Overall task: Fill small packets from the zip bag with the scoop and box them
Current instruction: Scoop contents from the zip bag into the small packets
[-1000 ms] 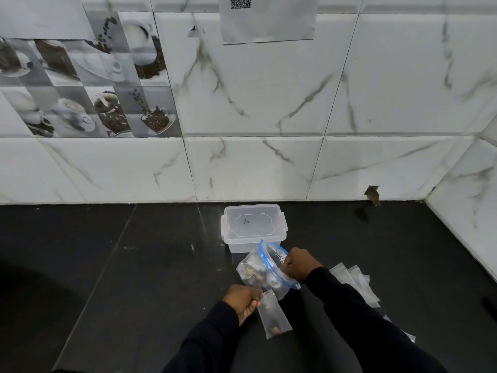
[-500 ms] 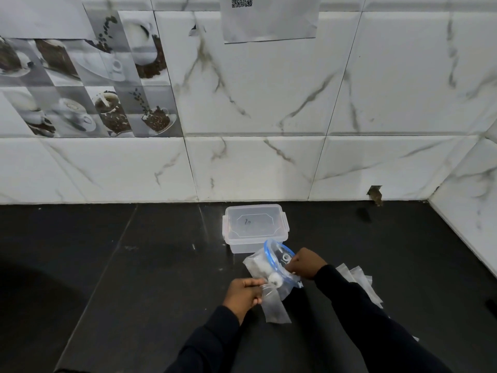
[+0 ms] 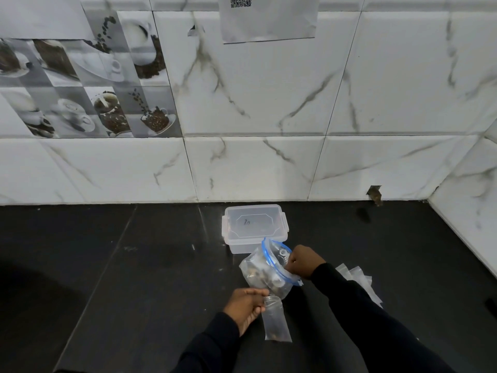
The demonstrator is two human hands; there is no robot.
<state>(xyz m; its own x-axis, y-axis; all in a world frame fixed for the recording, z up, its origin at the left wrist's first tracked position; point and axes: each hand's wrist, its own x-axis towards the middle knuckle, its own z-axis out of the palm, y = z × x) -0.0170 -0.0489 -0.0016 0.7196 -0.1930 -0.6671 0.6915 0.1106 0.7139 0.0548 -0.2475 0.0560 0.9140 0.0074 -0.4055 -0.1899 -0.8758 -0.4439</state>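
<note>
The clear zip bag [image 3: 262,274] with a blue zipper rim lies tilted on the black counter, dark bits inside. My right hand [image 3: 302,261] is curled at the bag's mouth and grips the scoop, which shows only as a whitish shape [image 3: 277,281] through the plastic. My left hand [image 3: 246,305] pinches the open top of a small clear packet [image 3: 276,323], which holds a little brown material at its bottom. The packet hangs just below the zip bag. The clear plastic box [image 3: 254,224] stands behind the bag with its lid on.
A pile of empty small packets [image 3: 361,282] lies right of my right forearm. The marble-tiled wall runs along the back of the counter [image 3: 134,265] and turns forward at the right corner. A small dark object [image 3: 490,305] sits at the right edge.
The scoop was at the packet's mouth half a second ago; my right hand has since moved it back into the zip bag. My left hand keeps hold of the packet.
</note>
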